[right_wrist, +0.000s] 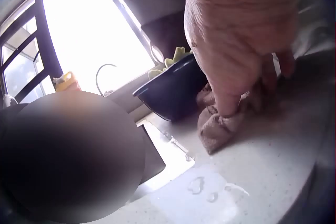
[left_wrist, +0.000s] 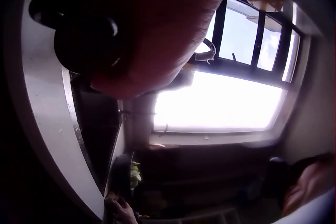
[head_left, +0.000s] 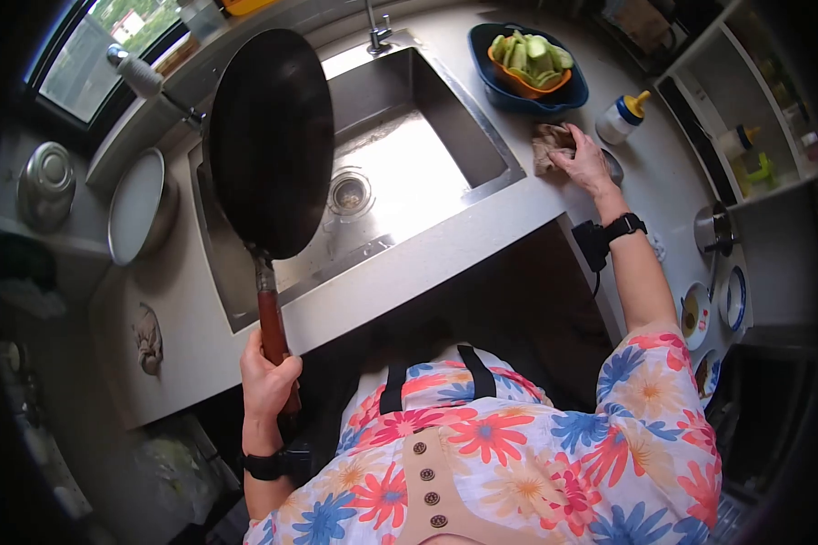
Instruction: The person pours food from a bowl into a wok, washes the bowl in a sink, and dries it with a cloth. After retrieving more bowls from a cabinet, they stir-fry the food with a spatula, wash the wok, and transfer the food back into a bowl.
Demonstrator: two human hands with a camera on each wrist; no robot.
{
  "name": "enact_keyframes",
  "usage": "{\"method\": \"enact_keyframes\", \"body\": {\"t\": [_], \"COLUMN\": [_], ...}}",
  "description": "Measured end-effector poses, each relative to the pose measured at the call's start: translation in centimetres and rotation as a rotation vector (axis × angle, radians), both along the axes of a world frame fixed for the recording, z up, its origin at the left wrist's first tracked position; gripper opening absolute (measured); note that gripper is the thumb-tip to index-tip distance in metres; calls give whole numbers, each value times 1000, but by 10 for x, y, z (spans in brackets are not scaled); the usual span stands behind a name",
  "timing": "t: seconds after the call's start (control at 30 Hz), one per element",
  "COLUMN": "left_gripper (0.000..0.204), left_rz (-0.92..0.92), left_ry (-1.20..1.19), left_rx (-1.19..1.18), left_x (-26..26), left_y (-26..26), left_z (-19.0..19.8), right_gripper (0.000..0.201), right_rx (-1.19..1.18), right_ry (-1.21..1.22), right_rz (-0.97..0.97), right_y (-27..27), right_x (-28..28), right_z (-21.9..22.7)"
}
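Observation:
My left hand (head_left: 265, 381) grips the brown wooden handle (head_left: 271, 320) of a black wok (head_left: 273, 145), held up over the left part of the sink. The wok's dark round face hides some of the basin behind it. On the right counter, my right hand (head_left: 587, 167) pinches a crumpled brown cloth (head_left: 547, 151), thumb and fingers closed about its folds. The right wrist view shows that cloth (right_wrist: 216, 130) at the counter surface, under my right hand (right_wrist: 241, 40). Just beyond it stands a dark blue basin (right_wrist: 173, 90).
The steel sink (head_left: 491, 150) has its drain in the middle and a faucet (head_left: 378, 36) behind. Green slices fill an orange bowl (head_left: 509, 80) inside the blue basin. A yellow-topped bottle (head_left: 620, 120) stands right of my hand. Left are a large pan (head_left: 139, 209) and another rag (head_left: 147, 338).

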State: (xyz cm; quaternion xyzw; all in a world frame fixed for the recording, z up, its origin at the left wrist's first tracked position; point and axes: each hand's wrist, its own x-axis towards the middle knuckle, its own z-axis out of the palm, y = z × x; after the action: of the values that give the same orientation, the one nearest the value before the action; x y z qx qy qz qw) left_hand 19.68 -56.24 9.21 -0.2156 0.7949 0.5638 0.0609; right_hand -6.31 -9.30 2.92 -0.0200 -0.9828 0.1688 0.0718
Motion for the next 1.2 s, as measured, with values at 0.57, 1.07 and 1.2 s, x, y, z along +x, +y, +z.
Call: {"method": "enact_keyframes", "body": {"t": [0.57, 1.07, 1.2], "left_gripper": [51, 52, 51], "left_rz": [-109, -266, -279], "left_ry": [-157, -242, -251], "left_rx": [604, 615, 553], "left_x": [-5, -15, -15], "left_y": [-23, -45, -48], "left_z": [1, 2, 5], "right_gripper": [39, 35, 33], "right_rx": [-69, -335, -38], "right_ry": [211, -78, 263], "right_rz": [547, 1012, 748], "right_y": [-264, -404, -388], "right_x": [-110, -41, -103], "right_z": [28, 5, 7]}}
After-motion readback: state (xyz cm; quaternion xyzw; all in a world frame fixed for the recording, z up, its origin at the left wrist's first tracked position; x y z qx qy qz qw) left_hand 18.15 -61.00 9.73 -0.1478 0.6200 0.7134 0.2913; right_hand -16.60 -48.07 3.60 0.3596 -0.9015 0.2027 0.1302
